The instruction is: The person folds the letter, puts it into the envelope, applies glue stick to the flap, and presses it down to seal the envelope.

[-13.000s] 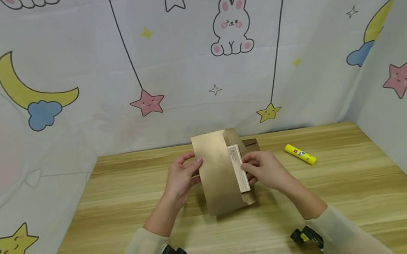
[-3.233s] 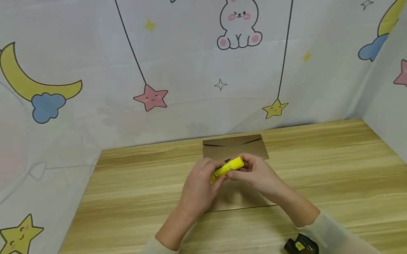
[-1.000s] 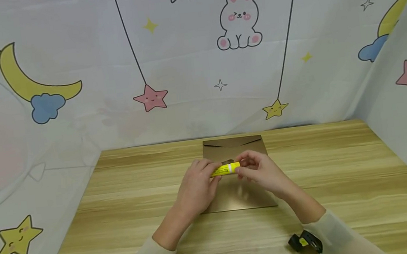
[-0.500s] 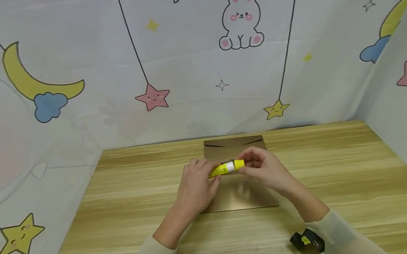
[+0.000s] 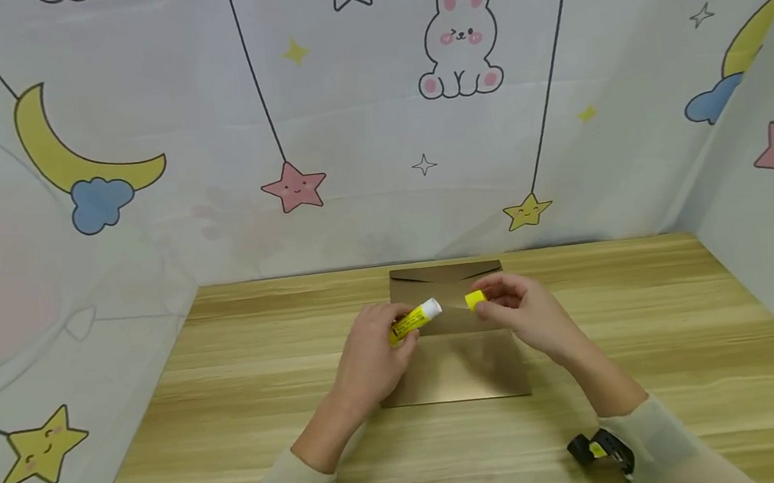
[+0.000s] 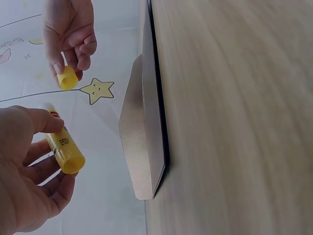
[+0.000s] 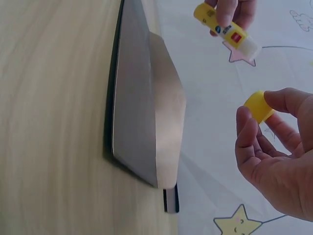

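Observation:
My left hand (image 5: 373, 353) grips a yellow glue stick (image 5: 411, 322) whose white top end points up and to the right. Between the thumb and fingers of my right hand (image 5: 533, 320) is its yellow cap (image 5: 475, 300), a short gap away from the stick. The left wrist view shows the cap's (image 6: 67, 78) hollow end. Beneath both hands lies a gold-brown envelope (image 5: 458, 379), its flap (image 7: 168, 112) standing raised on the far side in the right wrist view. Part of the envelope is hidden by my left hand in the head view.
A second brown envelope (image 5: 446, 275) with a V-shaped flap lies behind the first, near the wooden table's (image 5: 263, 341) back edge. A white curtain (image 5: 360, 118) printed with stars, moons and a rabbit hangs behind and along the sides.
The glue stick, lying on the table at first, was picked up. The cap has come off as my right hand moved right. The card seen earlier at the envelope is out of sight.

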A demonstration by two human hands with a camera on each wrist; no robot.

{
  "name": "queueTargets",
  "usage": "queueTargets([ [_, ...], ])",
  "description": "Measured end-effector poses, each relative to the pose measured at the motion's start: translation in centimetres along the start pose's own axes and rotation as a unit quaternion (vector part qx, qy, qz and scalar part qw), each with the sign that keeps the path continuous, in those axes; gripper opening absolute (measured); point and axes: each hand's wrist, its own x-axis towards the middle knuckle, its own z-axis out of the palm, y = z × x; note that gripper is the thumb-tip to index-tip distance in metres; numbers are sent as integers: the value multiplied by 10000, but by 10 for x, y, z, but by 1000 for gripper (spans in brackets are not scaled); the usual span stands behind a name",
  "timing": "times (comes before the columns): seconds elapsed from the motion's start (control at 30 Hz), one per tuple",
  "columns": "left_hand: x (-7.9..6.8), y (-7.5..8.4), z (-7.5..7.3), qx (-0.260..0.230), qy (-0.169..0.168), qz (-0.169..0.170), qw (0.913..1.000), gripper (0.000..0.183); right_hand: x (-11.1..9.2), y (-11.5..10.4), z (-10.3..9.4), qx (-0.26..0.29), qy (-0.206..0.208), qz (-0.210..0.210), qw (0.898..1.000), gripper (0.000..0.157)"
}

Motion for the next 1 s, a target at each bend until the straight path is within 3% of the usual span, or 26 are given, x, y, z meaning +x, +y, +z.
queueTargets([
  [0.2, 0, 2, -2, -701, -33, -430, 9966, 27, 0, 7, -20, -910, 257, 22, 9955, 34],
  [0.5, 2, 0, -2, -1229, -72, -812, 9891, 27, 2, 23, -60, -2403, 462, 138, 9695, 38],
  [0.8, 2, 2, -4, -1935, -256, -1291, 9722, 27, 8, 37, -91, -3334, 370, 218, 9418, 34],
  [1.0, 1, 1, -4, -2319, -270, -1513, 9605, 32, 9, 51, -108, -3552, 316, 460, 9331, 33],
])
